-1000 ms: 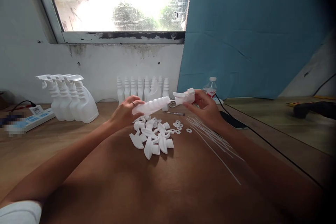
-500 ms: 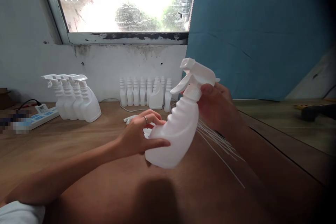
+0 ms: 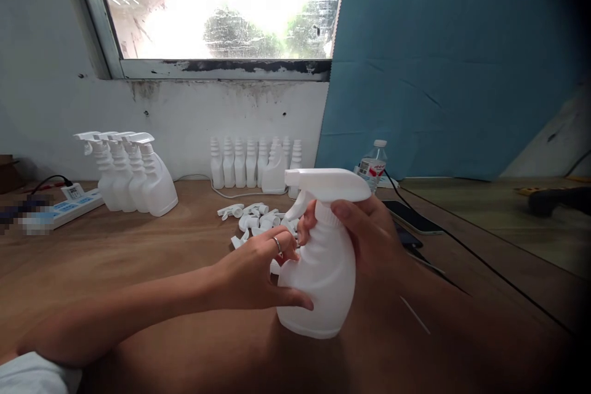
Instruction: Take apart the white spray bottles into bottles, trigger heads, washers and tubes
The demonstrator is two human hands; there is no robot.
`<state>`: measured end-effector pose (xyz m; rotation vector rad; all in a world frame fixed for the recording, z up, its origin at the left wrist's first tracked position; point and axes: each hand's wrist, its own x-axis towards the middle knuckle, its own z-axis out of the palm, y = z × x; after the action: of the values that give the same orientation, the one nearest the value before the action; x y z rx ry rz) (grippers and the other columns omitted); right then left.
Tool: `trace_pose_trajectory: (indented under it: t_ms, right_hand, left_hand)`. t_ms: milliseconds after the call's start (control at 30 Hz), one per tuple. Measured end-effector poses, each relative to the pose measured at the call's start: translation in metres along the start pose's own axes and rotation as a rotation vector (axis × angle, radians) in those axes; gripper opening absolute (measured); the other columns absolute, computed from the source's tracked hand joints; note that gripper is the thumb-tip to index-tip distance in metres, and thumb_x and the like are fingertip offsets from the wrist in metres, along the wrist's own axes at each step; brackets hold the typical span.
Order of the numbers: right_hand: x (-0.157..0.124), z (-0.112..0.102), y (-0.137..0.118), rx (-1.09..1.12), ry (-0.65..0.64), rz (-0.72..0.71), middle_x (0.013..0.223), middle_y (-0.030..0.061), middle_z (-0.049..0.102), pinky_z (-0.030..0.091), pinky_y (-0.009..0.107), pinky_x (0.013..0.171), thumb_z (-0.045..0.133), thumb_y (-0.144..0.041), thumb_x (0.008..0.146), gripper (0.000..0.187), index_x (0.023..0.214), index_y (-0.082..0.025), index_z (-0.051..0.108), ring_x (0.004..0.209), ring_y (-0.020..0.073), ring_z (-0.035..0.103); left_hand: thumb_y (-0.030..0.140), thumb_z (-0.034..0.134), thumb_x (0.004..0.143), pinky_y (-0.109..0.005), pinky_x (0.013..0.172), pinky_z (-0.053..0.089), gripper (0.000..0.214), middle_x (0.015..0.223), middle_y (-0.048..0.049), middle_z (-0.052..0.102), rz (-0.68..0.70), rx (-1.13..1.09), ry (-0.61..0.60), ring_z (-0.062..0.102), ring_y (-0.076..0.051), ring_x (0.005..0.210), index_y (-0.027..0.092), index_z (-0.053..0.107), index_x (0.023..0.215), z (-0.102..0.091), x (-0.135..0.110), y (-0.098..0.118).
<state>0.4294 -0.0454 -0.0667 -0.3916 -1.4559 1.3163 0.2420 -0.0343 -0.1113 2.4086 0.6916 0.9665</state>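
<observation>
A white spray bottle (image 3: pixel 318 277) with a trigger head (image 3: pixel 327 184) stands upright in front of me, just above the wooden table (image 3: pixel 184 246). My right hand (image 3: pixel 369 234) is wrapped round its neck below the trigger head. My left hand (image 3: pixel 258 271) holds the bottle's lower body, thumb along the base and fingers curled at its side. Behind the bottle lies a pile of loose white trigger parts (image 3: pixel 253 218).
Several finished spray bottles (image 3: pixel 133 175) stand at the left by the wall, beside a power strip (image 3: pixel 69 200). A row of headless white bottles (image 3: pixel 253 163) lines the wall under the window. A water bottle (image 3: pixel 373 163), a phone (image 3: pixel 410 215) and a black cable (image 3: pixel 484 265) are at the right.
The bottle was lying sideways with the trigger head being fitted; it then tilted up, and now stands upright and lower, nearer me. Both hands stayed on it.
</observation>
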Motion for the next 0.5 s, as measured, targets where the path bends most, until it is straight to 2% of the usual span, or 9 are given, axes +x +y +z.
trace_pose_trajectory:
  t_ms: [100,167,233,300,367,500]
  right_hand:
    - [0.001,-0.001,0.001,-0.007,-0.003,-0.022,0.077,0.0062,0.066,0.054,0.034,0.058,0.062,-0.034,0.085,0.017,0.093,-0.020,0.058,0.065,0.0196,0.064]
    - [0.001,-0.001,0.003,-0.016,-0.018,-0.036,0.079,0.0064,0.067,0.055,0.034,0.060,0.061,-0.034,0.086,0.018,0.095,-0.019,0.059,0.066,0.0193,0.065]
    - [0.002,0.000,0.006,-0.007,-0.033,-0.041,0.079,0.0061,0.067,0.055,0.033,0.061,0.060,-0.037,0.086,0.021,0.097,-0.019,0.059,0.066,0.0188,0.065]
    - [0.004,0.001,0.009,0.006,-0.041,-0.033,0.077,0.0055,0.067,0.055,0.033,0.061,0.060,-0.039,0.087,0.023,0.097,-0.018,0.058,0.066,0.0184,0.065]
    - [0.008,0.002,0.013,0.016,-0.057,-0.021,0.076,0.0054,0.066,0.054,0.032,0.060,0.059,-0.041,0.087,0.025,0.094,-0.017,0.058,0.066,0.0179,0.065]
    - [0.015,0.000,0.017,0.045,-0.156,-0.010,0.078,0.0085,0.066,0.052,0.032,0.061,0.056,-0.043,0.087,0.029,0.088,-0.014,0.060,0.069,0.0193,0.064]
  left_hand:
    - [0.043,0.075,0.071,-0.035,0.070,0.054,0.034,0.092,-0.0060,0.061,0.052,-0.011,0.016,0.059,-0.019,0.079,0.021,0.055,0.089,-0.024,0.013,0.009]
    - [0.044,0.062,0.084,-0.032,0.073,0.053,0.028,0.093,-0.0072,0.061,0.096,-0.087,0.115,0.059,-0.018,0.083,0.018,0.057,0.096,-0.042,0.024,0.018]
    - [0.046,0.052,0.090,-0.030,0.073,0.052,0.031,0.096,-0.0075,0.061,0.138,-0.157,0.223,0.059,-0.017,0.085,0.017,0.057,0.102,-0.056,0.035,0.028]
    - [0.047,0.054,0.089,-0.028,0.073,0.052,0.033,0.101,-0.0072,0.061,0.175,-0.157,0.285,0.059,-0.017,0.089,0.019,0.058,0.106,-0.064,0.043,0.037]
    - [0.042,0.063,0.084,-0.027,0.073,0.052,0.031,0.103,-0.0065,0.063,0.185,-0.096,0.297,0.060,-0.017,0.092,0.020,0.062,0.106,-0.067,0.047,0.045]
    - [0.031,0.068,0.082,-0.028,0.073,0.052,0.019,0.089,-0.0043,0.068,0.187,-0.033,0.344,0.063,-0.016,0.083,0.018,0.068,0.096,-0.065,0.049,0.051]
